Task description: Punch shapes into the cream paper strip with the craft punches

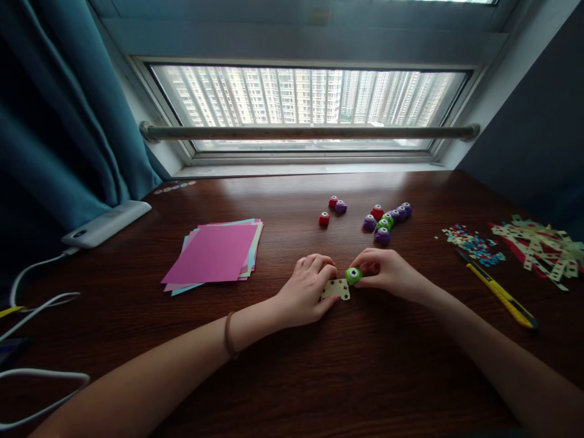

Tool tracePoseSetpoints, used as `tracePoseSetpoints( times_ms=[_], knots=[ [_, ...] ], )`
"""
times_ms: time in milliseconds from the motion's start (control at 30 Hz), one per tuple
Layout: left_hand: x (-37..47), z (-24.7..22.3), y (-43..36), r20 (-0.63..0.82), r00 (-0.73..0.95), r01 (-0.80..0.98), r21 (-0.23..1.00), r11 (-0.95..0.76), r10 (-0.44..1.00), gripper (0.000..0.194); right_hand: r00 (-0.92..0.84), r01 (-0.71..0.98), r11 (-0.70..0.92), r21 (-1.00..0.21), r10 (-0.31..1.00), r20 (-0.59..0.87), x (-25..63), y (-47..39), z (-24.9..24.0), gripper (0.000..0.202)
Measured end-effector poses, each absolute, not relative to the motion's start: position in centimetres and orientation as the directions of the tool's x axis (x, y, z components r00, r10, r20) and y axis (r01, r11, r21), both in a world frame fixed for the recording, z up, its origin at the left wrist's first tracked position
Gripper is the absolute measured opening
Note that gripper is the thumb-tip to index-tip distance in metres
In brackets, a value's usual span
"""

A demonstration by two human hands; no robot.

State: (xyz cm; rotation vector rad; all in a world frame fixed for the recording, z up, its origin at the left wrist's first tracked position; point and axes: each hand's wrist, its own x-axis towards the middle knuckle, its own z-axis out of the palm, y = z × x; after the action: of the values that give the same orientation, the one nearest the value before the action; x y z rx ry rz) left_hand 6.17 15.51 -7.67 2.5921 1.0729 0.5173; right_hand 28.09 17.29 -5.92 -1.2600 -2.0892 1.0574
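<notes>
A small pale-yellow piece of paper (338, 289) with star-shaped holes lies in front of me on the table. My left hand (308, 286) holds its left end, thumb at the near edge and curled fingers at the far edge. Between the thumb and fingers of my right hand (387, 272) is a green craft punch (353, 275) with a dark star on its round white top. The punch sits at the paper's right end; whether paper is inside its slot I cannot tell. Behind my right hand stand several purple, green and red craft punches (383, 223).
Left lies a stack of coloured paper (214, 252). Two red punches and a purple punch (340, 207) stand farther back. Right are paper confetti (477, 243), a yellow utility knife (502, 296) and punched paper strips (542, 243). A white power bank (109, 222) with cable is far left.
</notes>
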Motion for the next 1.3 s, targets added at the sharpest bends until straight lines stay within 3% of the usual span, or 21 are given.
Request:
tracePoseSetpoints(
  times_ms=[133,233,333,433,533,633,700,800,1167,1300],
  knots=[
    [6.0,-7.7,15.7,0.206,0.655,0.605,0.435,-0.667,0.727,0.026,-0.232,0.615,0.225,-0.756,0.968,0.099,29.7,18.6,-5.9,0.023],
    [5.8,-7.8,15.6,0.206,0.650,0.594,0.463,-0.658,0.732,0.023,-0.080,0.727,0.232,-0.646,0.963,0.256,30.7,19.7,-6.9,0.024],
    [5.6,-7.9,15.7,0.205,0.644,0.591,0.478,-0.650,0.737,0.021,-0.074,0.814,0.285,-0.507,0.915,0.396,31.2,20.6,-8.3,0.022],
    [5.6,-7.9,15.7,0.207,0.646,0.586,0.481,-0.652,0.734,0.020,-0.100,0.862,0.301,-0.408,0.890,0.445,31.2,20.9,-9.3,0.020],
    [5.6,-7.9,15.7,0.212,0.650,0.581,0.480,-0.658,0.729,0.020,-0.063,0.903,0.261,-0.340,0.865,0.497,30.6,20.6,-9.3,0.032],
    [5.6,-7.9,15.7,0.220,0.641,0.585,0.480,-0.654,0.735,0.019,-0.081,0.854,0.314,-0.415,0.868,0.489,29.7,19.7,-8.5,0.033],
    [5.6,-8.0,15.6,0.227,0.633,0.587,0.483,-0.650,0.740,0.018,-0.289,0.696,0.436,-0.571,0.898,0.333,29.0,18.9,-7.8,0.023],
    [5.6,-8.0,15.6,0.242,0.630,0.575,0.494,-0.653,0.738,0.018,-0.606,0.466,0.477,-0.745,0.786,0.123,28.0,18.0,-7.3,0.021],
    [5.6,-8.1,15.7,0.260,0.614,0.567,0.512,-0.645,0.745,0.019,-0.666,0.526,0.552,-0.647,0.741,0.091,27.3,17.6,-7.7,0.011],
    [5.6,-8.0,15.7,0.262,0.615,0.563,0.515,-0.646,0.744,0.020,-0.649,0.496,0.522,-0.694,0.754,0.103,27.6,17.8,-7.1,0.016]
  ],
)
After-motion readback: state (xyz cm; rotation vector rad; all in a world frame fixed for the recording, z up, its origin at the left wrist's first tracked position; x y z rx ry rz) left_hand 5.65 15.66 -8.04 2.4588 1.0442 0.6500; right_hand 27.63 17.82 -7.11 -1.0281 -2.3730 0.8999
